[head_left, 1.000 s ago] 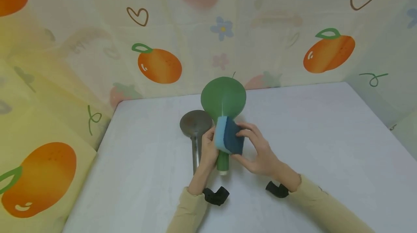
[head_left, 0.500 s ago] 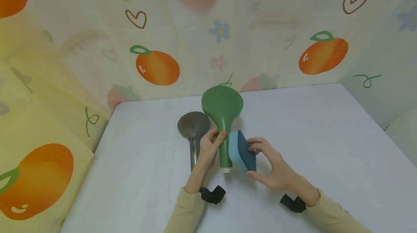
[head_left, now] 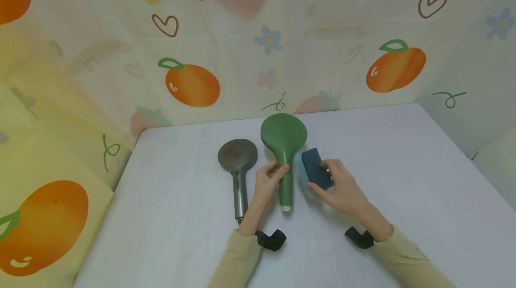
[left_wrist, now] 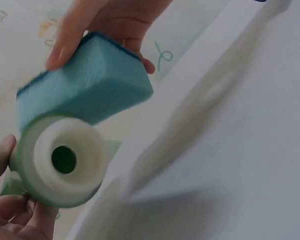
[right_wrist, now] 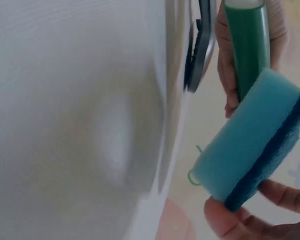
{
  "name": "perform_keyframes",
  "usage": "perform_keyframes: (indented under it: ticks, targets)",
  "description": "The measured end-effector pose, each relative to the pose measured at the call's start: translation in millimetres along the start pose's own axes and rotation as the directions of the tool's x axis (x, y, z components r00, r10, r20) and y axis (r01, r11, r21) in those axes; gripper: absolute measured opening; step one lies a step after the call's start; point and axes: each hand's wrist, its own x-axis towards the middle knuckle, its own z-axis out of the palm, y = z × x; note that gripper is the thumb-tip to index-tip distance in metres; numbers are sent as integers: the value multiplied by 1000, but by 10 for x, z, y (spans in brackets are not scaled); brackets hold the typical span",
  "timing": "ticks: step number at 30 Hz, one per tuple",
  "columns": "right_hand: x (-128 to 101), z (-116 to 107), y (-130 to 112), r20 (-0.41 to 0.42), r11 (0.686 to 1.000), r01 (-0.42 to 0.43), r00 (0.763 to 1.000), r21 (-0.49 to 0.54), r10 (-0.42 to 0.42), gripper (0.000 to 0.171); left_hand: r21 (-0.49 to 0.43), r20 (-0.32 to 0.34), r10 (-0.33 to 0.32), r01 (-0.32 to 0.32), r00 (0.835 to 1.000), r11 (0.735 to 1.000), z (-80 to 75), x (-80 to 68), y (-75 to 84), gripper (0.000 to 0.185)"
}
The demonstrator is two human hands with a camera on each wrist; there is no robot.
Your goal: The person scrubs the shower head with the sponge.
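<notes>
The green plastic shower head (head_left: pixel 284 144), round-faced with a long handle ending in a white threaded fitting, is held by its neck in the curled fingers of the left hand (head_left: pixel 269 179), lifted over the white table (head_left: pixel 403 167). A second ago the blue two-layer sponge (head_left: pixel 314 172), pale foam backed by a dark scouring pad, was pressed against the handle; it has since been drawn off to the right and now lies just beside the handle, apart from it, pinched between thumb and fingers of the right hand (head_left: pixel 340 187). The head itself has been lowered and tilted slightly rightward. The rubbing of the handle is judged to be paused or finished.

A grey metal shower head (head_left: pixel 238 162) lies flat on the table, left of the green one. The table is enclosed by cream cloth walls (head_left: pixel 121 55) printed with oranges, hearts, flowers and the word "happy".
</notes>
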Motion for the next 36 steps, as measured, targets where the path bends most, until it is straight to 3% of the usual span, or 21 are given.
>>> perform_keyframes:
  ticks: [5,10,19,28,32,36]
  targets:
    - [8,72,-42,64,978,-176,981,-110,184,51,-37,-13,-29,29,999,999,84,-58,-27,44]
    - [18,161,-52,91,948,-241,960,-208,264,52,-15,-40,-53,52,998,999,109,-131,20,43]
    - [0,247,-72,56,927,-229,965,-296,256,53,29,-36,-86,87,996,996,86,-119,-25,41]
    - [-23,256,-95,44,917,-209,970,-339,237,55,33,-42,-75,76,996,997,77,17,-321,44]
    - [-27,265,-106,55,912,-197,971,-360,231,58,131,-84,-34,44,996,990,91,7,-329,45]
    - [-41,281,-105,49,902,-178,975,-393,214,59,281,-125,34,3,992,960,92,-8,-303,43]
